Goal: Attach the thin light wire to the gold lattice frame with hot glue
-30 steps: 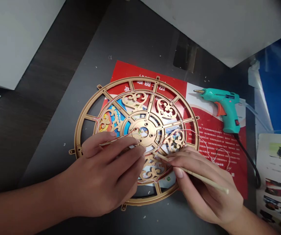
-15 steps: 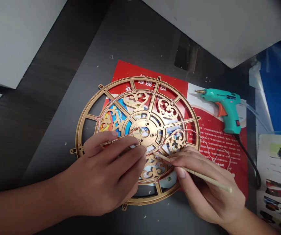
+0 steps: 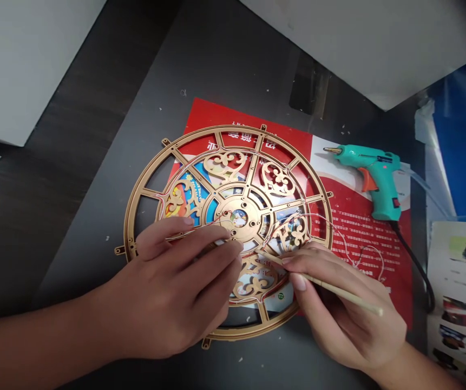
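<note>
Left hand (image 3: 171,281) at the near left, fingers curled and close together, fingertips pressed against the gold spoked wheel (image 3: 126,227) beside its hub; any pinch hidden, so impossible to tell. Wheel lying flat on a red printed sheet (image 3: 204,116), mostly within its edges, directly beneath both hands. Five gold filigree scrolls (image 3: 224,165) already in place inside the inner ring, fine wire (image 3: 344,241) run around them; outer bays between spokes still bare. Wire's loose length looping rightward over the sheet. Right hand (image 3: 350,325) pinching a thin bamboo stick (image 3: 358,300), tip against the wheel near the lowest scroll. Farther right, a teal hot glue gun (image 3: 373,181) lying unheld on the sheet.
</note>
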Motion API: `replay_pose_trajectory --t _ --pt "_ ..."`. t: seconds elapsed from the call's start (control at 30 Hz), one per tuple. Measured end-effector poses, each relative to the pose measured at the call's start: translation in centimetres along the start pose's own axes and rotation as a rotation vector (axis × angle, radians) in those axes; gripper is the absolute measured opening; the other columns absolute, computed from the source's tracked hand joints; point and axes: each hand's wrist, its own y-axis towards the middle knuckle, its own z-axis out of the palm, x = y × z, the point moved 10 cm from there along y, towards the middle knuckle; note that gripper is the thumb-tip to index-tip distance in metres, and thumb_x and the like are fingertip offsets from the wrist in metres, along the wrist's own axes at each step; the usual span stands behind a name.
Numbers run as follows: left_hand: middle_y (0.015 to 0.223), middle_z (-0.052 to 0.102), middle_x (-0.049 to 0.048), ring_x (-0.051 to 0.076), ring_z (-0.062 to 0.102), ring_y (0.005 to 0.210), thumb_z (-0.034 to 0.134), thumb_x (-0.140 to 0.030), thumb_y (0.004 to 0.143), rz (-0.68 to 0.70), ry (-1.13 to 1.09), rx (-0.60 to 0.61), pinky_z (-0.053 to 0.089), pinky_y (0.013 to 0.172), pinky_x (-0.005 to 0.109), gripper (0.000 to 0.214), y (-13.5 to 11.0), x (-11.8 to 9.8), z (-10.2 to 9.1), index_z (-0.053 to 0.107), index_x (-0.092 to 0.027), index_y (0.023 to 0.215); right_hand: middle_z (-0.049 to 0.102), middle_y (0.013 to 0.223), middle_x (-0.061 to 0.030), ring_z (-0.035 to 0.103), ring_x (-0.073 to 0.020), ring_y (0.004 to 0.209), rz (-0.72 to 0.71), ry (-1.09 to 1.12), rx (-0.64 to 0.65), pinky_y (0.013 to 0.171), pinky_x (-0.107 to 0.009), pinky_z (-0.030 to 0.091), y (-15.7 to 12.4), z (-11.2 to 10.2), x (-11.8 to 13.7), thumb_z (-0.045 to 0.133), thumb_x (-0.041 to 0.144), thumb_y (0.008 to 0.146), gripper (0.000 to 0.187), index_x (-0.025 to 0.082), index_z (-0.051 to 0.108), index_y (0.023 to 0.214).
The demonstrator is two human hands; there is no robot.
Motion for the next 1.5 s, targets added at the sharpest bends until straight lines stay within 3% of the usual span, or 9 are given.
replay_pose_trajectory --t 0.23,0.47,0.73,1.1,1.33,1.5 --pt "0.132 0.086 0.0077 0.031 0.073 0.132 0.062 -0.019 0.108 0.007 0.01 -0.069 0.054 0.11 0.049 0.022 0.4 -0.1 -0.6 0.077 -0.014 0.124 0.088 0.101 -0.0104 0.087 -0.0244 0.085 0.012 -0.016 0.006 0.07 -0.036 0.069 -0.1 0.2 -0.2 0.066 -0.002 0.099 0.032 0.018 0.07 0.125" --pt "0.141 0.083 0.0084 0.032 0.072 0.139 0.063 -0.02 0.108 0.007 0.006 -0.003 0.054 0.117 0.05 0.027 0.3 0.0 -0.1 0.076 -0.015 0.131 0.089 0.103 -0.0096 0.088 -0.0258 0.085 0.016 -0.002 0.005 0.073 -0.038 0.072 -0.2 0.2 -0.4 0.066 -0.001 0.098 0.038 0.021 0.071 0.128" --pt "0.14 0.084 0.0083 0.033 0.073 0.138 0.064 -0.021 0.107 0.01 0.017 0.002 0.057 0.115 0.051 0.028 0.1 -0.1 -0.1 0.076 -0.015 0.131 0.088 0.1 -0.009 0.088 -0.0239 0.085 0.016 -0.004 -0.019 0.071 -0.033 0.071 -0.1 -0.1 -0.4 0.068 -0.001 0.097 0.035 0.019 0.073 0.125" --pt "0.135 0.085 0.01 0.033 0.075 0.133 0.064 -0.019 0.107 0.021 0.009 -0.032 0.058 0.112 0.052 0.026 0.4 -0.1 -0.4 0.076 -0.013 0.129 0.09 0.105 -0.0095 0.089 -0.0276 0.087 0.008 -0.016 0.013 0.074 -0.04 0.074 -0.2 0.2 -0.4 0.066 -0.001 0.097 0.043 0.023 0.072 0.132" --pt "0.14 0.084 0.0111 0.035 0.072 0.138 0.064 -0.019 0.108 0.028 0.006 -0.016 0.056 0.114 0.053 0.028 0.2 -0.2 -0.2 0.076 -0.012 0.132 0.09 0.101 -0.0099 0.088 -0.0257 0.083 -0.019 0.0 0.007 0.074 -0.037 0.074 0.1 0.2 -0.2 0.067 -0.001 0.095 0.041 0.021 0.072 0.128" --pt "0.134 0.086 0.0102 0.031 0.075 0.131 0.065 -0.019 0.106 0.0 -0.007 -0.067 0.057 0.111 0.051 0.024 0.5 0.0 -0.6 0.078 -0.014 0.125 0.088 0.098 -0.0066 0.087 -0.024 0.083 0.049 0.058 -0.096 0.07 -0.033 0.073 -0.2 -0.7 -0.9 0.068 -0.002 0.094 0.041 0.023 0.076 0.125"
